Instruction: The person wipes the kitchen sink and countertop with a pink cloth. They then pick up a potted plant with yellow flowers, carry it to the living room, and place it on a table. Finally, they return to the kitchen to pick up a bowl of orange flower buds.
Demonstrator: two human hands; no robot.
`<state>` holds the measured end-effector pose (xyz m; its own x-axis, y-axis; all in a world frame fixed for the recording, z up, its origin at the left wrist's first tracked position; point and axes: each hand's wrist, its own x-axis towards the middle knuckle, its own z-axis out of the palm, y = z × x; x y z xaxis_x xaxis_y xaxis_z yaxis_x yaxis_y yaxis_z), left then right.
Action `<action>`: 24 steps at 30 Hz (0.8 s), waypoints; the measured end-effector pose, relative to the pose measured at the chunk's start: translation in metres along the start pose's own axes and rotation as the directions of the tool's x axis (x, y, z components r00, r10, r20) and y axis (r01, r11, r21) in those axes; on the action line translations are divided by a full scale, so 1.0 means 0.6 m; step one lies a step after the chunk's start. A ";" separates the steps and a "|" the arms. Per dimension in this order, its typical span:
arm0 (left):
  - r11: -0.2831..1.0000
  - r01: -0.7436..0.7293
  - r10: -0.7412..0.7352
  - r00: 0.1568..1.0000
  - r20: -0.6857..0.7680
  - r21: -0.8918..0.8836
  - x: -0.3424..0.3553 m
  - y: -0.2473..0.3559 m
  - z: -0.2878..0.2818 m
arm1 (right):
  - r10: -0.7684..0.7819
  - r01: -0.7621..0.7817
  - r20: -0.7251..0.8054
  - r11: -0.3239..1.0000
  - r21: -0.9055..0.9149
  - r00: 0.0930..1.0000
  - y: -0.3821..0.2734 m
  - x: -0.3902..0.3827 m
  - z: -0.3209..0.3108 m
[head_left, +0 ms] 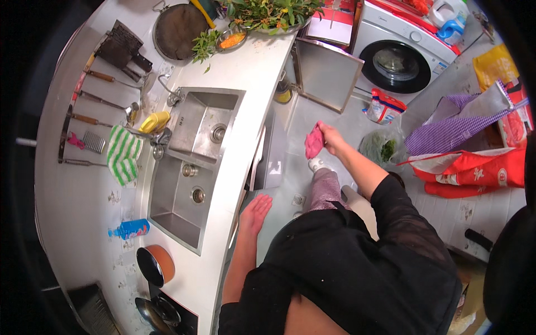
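My right hand (329, 139) grips a crumpled pink cloth (314, 142), held out above my foot and lower leg over the grey floor. My left hand (255, 215) is open, fingers extended, beside the white counter edge (221, 234). Just ahead of it is a grey panel (265, 167) below the counter, near the steel double sink (204, 125).
A grey framed panel (326, 72) stands ahead, near a washing machine (402, 42). On the right are a clear bag with greens (379, 146), a purple checked bag (446, 125) and red bags (469, 170). An orange pot (162, 265) sits on the counter at lower left.
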<state>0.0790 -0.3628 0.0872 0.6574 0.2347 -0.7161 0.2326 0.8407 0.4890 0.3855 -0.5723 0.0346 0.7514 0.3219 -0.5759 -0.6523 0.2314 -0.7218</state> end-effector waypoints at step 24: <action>0.999 0.029 -0.024 0.990 -0.141 0.035 0.416 0.122 0.505 | -0.537 0.394 0.566 -0.409 -0.823 0.625 -0.432 0.573 -0.097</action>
<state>0.4770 -0.3906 0.0951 0.5442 0.2811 -0.7904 0.2766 0.8294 0.4854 0.8186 -0.5747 0.0012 0.7642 0.5967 0.2449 0.6443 -0.7234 -0.2481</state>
